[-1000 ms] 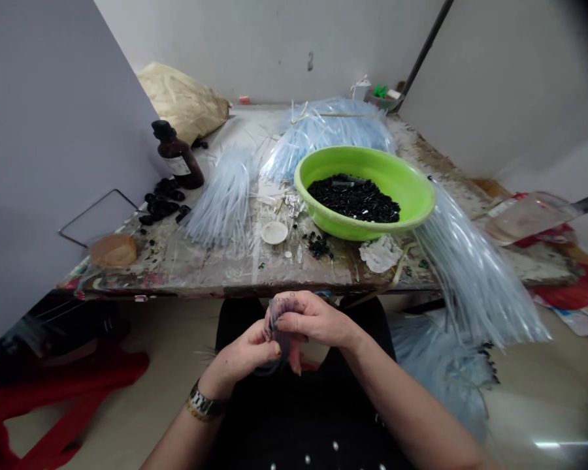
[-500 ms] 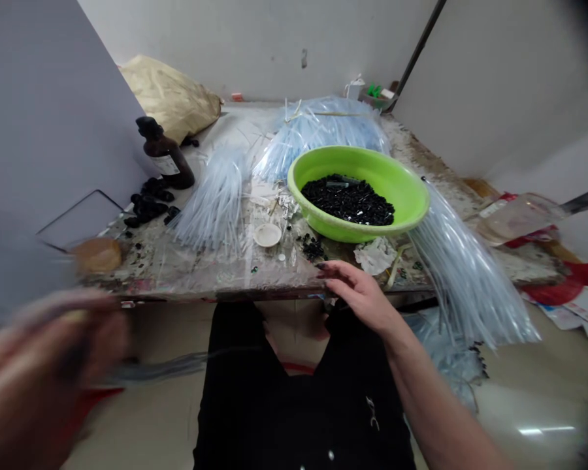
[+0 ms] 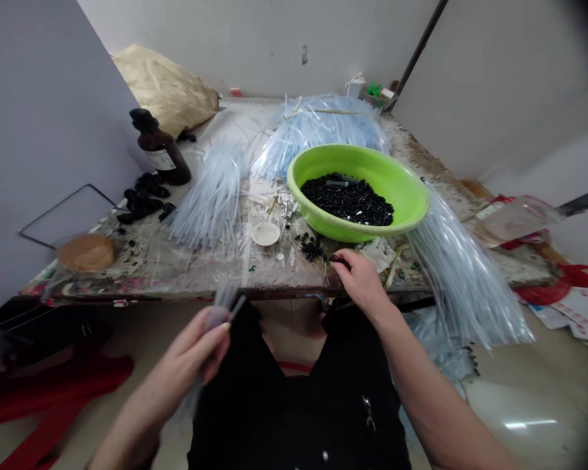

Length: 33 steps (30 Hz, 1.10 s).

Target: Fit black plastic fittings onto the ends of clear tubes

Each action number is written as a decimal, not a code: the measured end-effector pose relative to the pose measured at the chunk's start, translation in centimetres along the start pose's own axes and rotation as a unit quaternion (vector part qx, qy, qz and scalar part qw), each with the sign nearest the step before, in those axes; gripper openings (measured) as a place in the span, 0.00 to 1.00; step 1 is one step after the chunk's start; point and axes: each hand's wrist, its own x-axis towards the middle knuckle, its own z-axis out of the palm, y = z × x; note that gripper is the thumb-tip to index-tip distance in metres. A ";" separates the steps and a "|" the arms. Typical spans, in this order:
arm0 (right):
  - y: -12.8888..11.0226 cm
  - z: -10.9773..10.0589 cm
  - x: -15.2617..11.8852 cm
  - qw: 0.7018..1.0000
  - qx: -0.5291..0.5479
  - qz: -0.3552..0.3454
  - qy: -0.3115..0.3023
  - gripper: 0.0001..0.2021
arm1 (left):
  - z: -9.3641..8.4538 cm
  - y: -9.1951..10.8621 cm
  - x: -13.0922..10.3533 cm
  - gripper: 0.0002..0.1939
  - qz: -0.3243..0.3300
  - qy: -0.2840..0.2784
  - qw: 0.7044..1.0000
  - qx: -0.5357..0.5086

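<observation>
Taking the green bowl (image 3: 411, 189) as the middle of a clock face laid over the view, the left hand (image 3: 193, 346) is out toward eight o'clock, in front of the table edge, closed around a bunch of thin clear tubes (image 3: 218, 316) whose ends poke out above the fist; the bunch is blurred, so its exact number cannot be told. The right hand (image 3: 365, 281) is at six o'clock, just in front of the bowl, thumb and index finger pinched narrow on what looks like a small black piece (image 3: 334, 258), though the fingers partly hide it. Just beside these fingertips, toward seven, a loose pile of black bits (image 3: 311, 247) lies on the worn table (image 3: 284, 277). Many more black pieces (image 3: 347, 199) fill the bottom of the bowl. A crumpled white tissue (image 3: 379, 253) lies at five, next to the right hand. A small white dish (image 3: 265, 234) sits between eight and nine. Clear tubes are heaped in three places: a fanned bundle (image 3: 208, 199) at nine, a large heap (image 3: 323, 127) at eleven, and a long bundle (image 3: 475, 281) at four, hanging over the table edge. Farther out, between nine and ten, a dark brown bottle (image 3: 163, 155) stands tilted, with a beige sack (image 3: 169, 91) behind it.
</observation>
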 end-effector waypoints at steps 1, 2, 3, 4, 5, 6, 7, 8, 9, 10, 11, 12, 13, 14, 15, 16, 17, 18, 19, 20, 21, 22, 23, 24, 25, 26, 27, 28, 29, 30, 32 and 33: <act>0.0 0.3 0.3 1.000 -0.018 0.001 -0.001 0.08 | 2.4 1.0 1.2 0.08 -0.008 -0.073 0.997 -0.007; 0.1 0.6 0.5 0.999 -0.032 0.002 -0.002 0.08 | 4.5 1.5 2.1 0.11 -0.006 -0.104 0.994 -0.028; 0.2 0.8 0.7 0.999 -0.043 0.003 -0.002 0.09 | 6.1 1.7 2.7 0.12 -0.005 -0.124 0.991 -0.043; 0.4 1.1 0.8 0.999 -0.050 0.003 -0.003 0.09 | 7.2 1.6 3.2 0.13 -0.008 -0.131 0.990 -0.059; 0.5 1.3 0.9 0.998 -0.056 0.002 -0.003 0.09 | 7.9 1.4 3.6 0.13 -0.011 -0.137 0.988 -0.076; 0.7 1.4 0.9 0.998 -0.061 0.002 -0.004 0.09 | 8.2 1.1 3.8 0.13 -0.015 -0.140 0.986 -0.091; 0.8 1.5 0.9 0.998 -0.067 0.002 -0.005 0.09 | 8.4 0.8 4.1 0.13 -0.018 -0.140 0.985 -0.101; 0.9 1.6 0.9 0.997 -0.075 0.000 -0.006 0.10 | 8.4 0.6 4.3 0.13 -0.019 -0.139 0.984 -0.109; 1.0 1.7 0.8 0.996 -0.085 -0.003 -0.007 0.10 | 8.4 0.4 4.5 0.13 -0.019 -0.137 0.984 -0.113; 1.0 1.8 0.8 0.995 -0.097 -0.007 -0.008 0.10 | 8.3 0.4 4.7 0.14 -0.016 -0.133 0.984 -0.115; 0.9 1.9 0.8 0.994 -0.112 -0.011 -0.009 0.10 | 8.3 0.4 5.0 0.14 -0.013 -0.126 0.985 -0.116; 0.8 2.0 0.8 0.992 -0.126 -0.014 -0.010 0.10 | 8.4 0.5 5.2 0.14 -0.008 -0.119 0.986 -0.116; 0.7 2.1 0.8 0.990 -0.140 -0.015 -0.012 0.09 | 8.4 0.5 5.4 0.14 -0.001 -0.110 0.987 -0.117; 0.5 2.2 0.8 0.988 -0.151 -0.014 -0.014 0.09 | 8.5 0.6 5.5 0.14 0.006 -0.101 0.988 -0.117; 0.3 2.2 0.8 0.987 -0.161 -0.012 -0.014 0.08 | 8.5 0.6 5.7 0.14 0.013 -0.092 0.989 -0.117; 0.2 2.3 0.8 0.985 -0.169 -0.011 -0.014 0.08 | 8.5 0.6 5.8 0.14 0.019 -0.084 0.989 -0.116; 0.0 2.4 0.8 0.984 -0.175 -0.010 -0.012 0.08 | 8.5 0.6 5.8 0.15 0.023 -0.079 0.990 -0.116; -0.1 2.4 0.8 0.984 -0.180 -0.010 -0.009 0.08 | 8.5 0.6 5.9 0.15 0.024 -0.074 0.990 -0.116; -0.3 2.5 0.8 0.983 -0.185 -0.010 -0.004 0.08 | 8.5 0.5 5.9 0.15 0.022 -0.070 0.990 -0.118; -0.3 2.5 0.8 0.982 -0.189 -0.010 0.000 0.09 | 8.5 0.5 5.9 0.15 0.017 -0.067 0.990 -0.121; -0.4 2.6 0.8 0.981 -0.193 -0.010 0.003 0.10 | 8.5 0.4 5.9 0.15 0.012 -0.067 0.990 -0.124; -0.5 2.6 0.8 0.981 -0.196 -0.009 0.006 0.11 | 8.5 0.4 5.9 0.15 0.008 -0.067 0.989 -0.128; -0.5 2.7 0.8 0.980 -0.198 -0.008 0.007 0.12 | 8.5 0.3 5.9 0.15 0.004 -0.069 0.989 -0.131; -0.6 2.7 0.8 0.980 -0.199 -0.009 0.007 0.12 | 8.6 0.3 5.9 0.15 0.003 -0.072 0.988 -0.133; -0.6 2.8 0.8 0.980 -0.198 -0.010 0.006 0.11 | 8.6 0.2 5.9 0.15 0.004 -0.075 0.988 -0.134; -0.6 2.8 0.9 0.981 -0.195 -0.011 0.005 0.11 | 8.7 0.1 6.0 0.15 0.006 -0.078 0.988 -0.133; -0.6 2.8 1.0 0.982 -0.191 -0.013 0.004 0.10 | 8.7 0.1 6.0 0.15 0.010 -0.079 0.988 -0.133; -0.6 2.8 1.0 0.983 -0.185 -0.016 0.003 0.10 | 8.8 0.1 6.0 0.15 0.012 -0.081 0.988 -0.132; -0.6 2.8 1.1 0.984 -0.179 -0.018 0.001 0.10 | 8.8 0.0 6.0 0.15 0.013 -0.082 0.988 -0.130; -0.6 2.7 1.2 0.985 -0.170 -0.019 -0.003 0.10 | 8.8 0.0 6.0 0.15 0.013 -0.081 0.988 -0.128; -0.5 2.6 1.3 0.991 -0.135 -0.013 -0.010 0.11 | 8.8 0.1 6.1 0.15 0.016 -0.078 0.989 -0.128; -0.4 2.5 1.3 0.994 -0.113 -0.007 -0.011 0.11 | 8.8 0.1 6.1 0.15 0.017 -0.076 0.988 -0.130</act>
